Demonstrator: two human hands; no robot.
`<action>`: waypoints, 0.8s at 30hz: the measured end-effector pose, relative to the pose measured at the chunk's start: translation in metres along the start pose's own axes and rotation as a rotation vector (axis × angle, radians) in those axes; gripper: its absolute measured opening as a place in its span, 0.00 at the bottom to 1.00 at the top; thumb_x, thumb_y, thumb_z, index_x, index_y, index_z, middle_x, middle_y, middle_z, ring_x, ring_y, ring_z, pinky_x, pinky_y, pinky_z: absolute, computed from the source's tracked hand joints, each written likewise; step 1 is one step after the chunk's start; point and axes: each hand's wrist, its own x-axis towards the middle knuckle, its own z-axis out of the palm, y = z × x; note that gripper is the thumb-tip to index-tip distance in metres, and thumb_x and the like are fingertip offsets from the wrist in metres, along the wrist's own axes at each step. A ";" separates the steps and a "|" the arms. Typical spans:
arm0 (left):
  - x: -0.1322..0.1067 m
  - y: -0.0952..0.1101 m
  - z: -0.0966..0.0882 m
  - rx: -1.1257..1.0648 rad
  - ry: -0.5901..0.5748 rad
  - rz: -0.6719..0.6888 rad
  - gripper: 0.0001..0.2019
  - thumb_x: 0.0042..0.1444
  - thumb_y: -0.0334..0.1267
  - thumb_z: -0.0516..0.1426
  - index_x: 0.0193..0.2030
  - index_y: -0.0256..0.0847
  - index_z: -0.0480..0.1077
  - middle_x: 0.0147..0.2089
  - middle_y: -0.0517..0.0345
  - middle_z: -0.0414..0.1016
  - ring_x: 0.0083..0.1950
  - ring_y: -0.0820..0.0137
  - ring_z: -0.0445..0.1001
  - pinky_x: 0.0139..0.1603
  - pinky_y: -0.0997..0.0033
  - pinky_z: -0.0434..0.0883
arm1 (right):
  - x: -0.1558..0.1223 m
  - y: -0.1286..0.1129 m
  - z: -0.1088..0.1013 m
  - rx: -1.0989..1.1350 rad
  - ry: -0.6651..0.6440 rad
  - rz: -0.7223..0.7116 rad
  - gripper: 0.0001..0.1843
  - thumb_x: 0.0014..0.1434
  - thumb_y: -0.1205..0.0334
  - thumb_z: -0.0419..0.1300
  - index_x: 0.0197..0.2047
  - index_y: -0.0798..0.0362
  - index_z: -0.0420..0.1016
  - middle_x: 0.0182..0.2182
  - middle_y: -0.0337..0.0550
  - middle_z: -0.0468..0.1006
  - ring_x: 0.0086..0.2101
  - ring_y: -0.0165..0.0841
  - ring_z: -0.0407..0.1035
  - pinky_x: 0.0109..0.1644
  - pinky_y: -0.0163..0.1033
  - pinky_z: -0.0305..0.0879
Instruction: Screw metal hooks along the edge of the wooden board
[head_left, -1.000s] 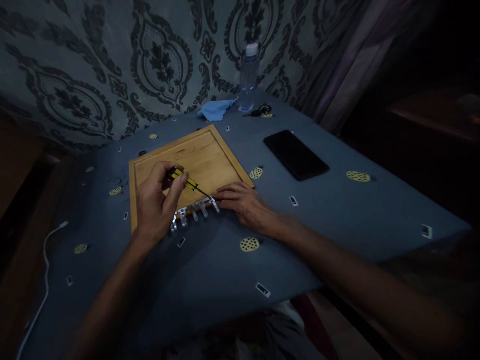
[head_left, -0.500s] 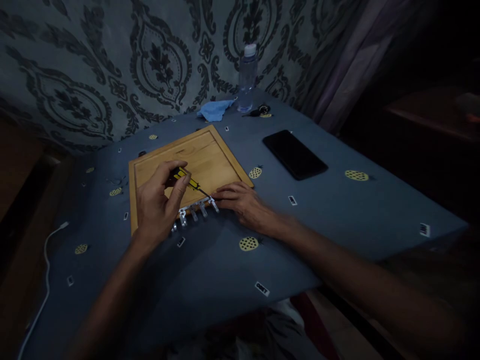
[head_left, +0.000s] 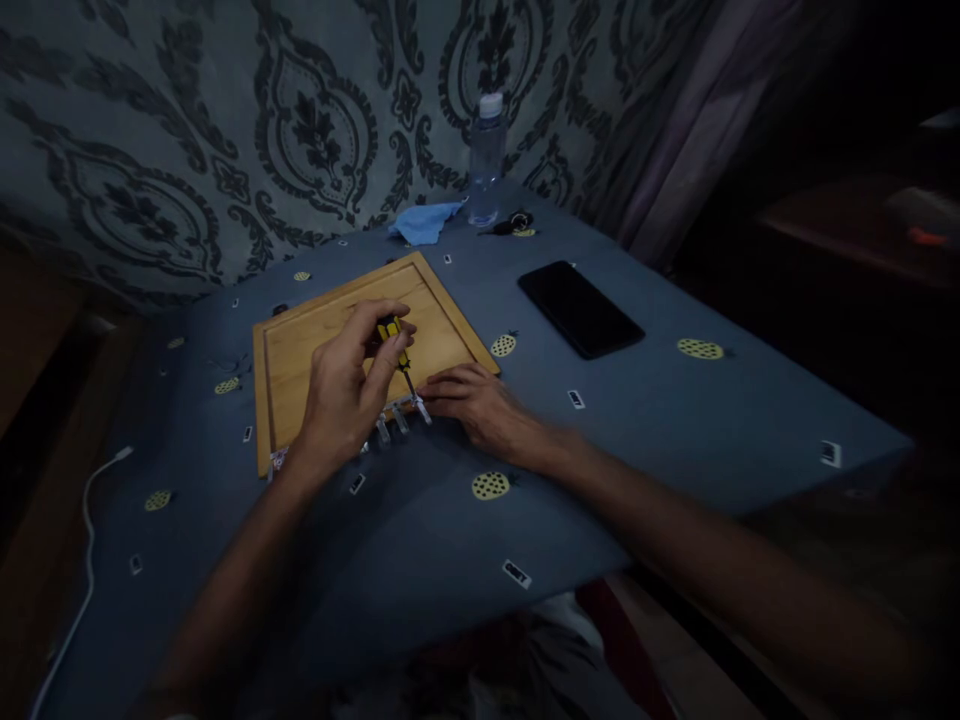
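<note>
Head view: seemingly a screw-turning step at a silvery metal hook strip [head_left: 400, 418].
Left hand [head_left: 346, 378] clamps a yellow-and-black screwdriver [head_left: 392, 335], tip at the strip, along the near edge of a square tan wooden board [head_left: 319, 345]; right hand [head_left: 487, 415] beside, grip unclear. Next calls for steady pressure.

Board [head_left: 442, 335] of smooth wood, low sheen, screwdriver handle [head_left: 403, 358] of apparent plastic, screwdriver shaft [head_left: 409, 384] of metal, row of hooks [head_left: 400, 418] in glossy metal, bottle [head_left: 486, 165] of clear plastic, rag [head_left: 426, 224] of matt cloth, phone [head_left: 581, 310] face smooth.
</note>
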 end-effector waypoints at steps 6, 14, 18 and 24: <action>0.002 -0.004 -0.002 0.022 0.021 -0.050 0.08 0.66 0.41 0.59 0.49 0.42 0.71 0.41 0.57 0.79 0.41 0.70 0.80 0.44 0.71 0.76 | -0.001 0.002 0.001 -0.004 0.001 0.005 0.30 0.55 0.81 0.57 0.55 0.47 0.81 0.56 0.42 0.82 0.58 0.41 0.70 0.61 0.51 0.65; 0.001 -0.003 0.003 0.198 0.168 0.073 0.10 0.61 0.43 0.64 0.39 0.42 0.70 0.30 0.66 0.72 0.28 0.77 0.72 0.31 0.80 0.70 | -0.002 0.002 0.003 -0.009 0.021 -0.012 0.31 0.53 0.83 0.55 0.55 0.49 0.81 0.56 0.44 0.82 0.57 0.41 0.71 0.60 0.51 0.66; 0.000 -0.002 0.004 0.241 0.193 0.059 0.14 0.60 0.48 0.65 0.37 0.42 0.68 0.29 0.66 0.70 0.28 0.77 0.72 0.29 0.80 0.69 | -0.001 0.002 0.002 -0.011 0.029 -0.020 0.31 0.55 0.82 0.54 0.55 0.48 0.81 0.56 0.44 0.82 0.57 0.41 0.71 0.59 0.51 0.66; 0.001 0.000 0.003 0.236 0.202 0.055 0.14 0.59 0.46 0.66 0.36 0.43 0.67 0.29 0.67 0.69 0.27 0.77 0.71 0.29 0.80 0.69 | -0.002 0.003 0.003 -0.010 0.036 -0.031 0.30 0.54 0.82 0.56 0.55 0.51 0.81 0.55 0.46 0.82 0.57 0.43 0.71 0.59 0.52 0.66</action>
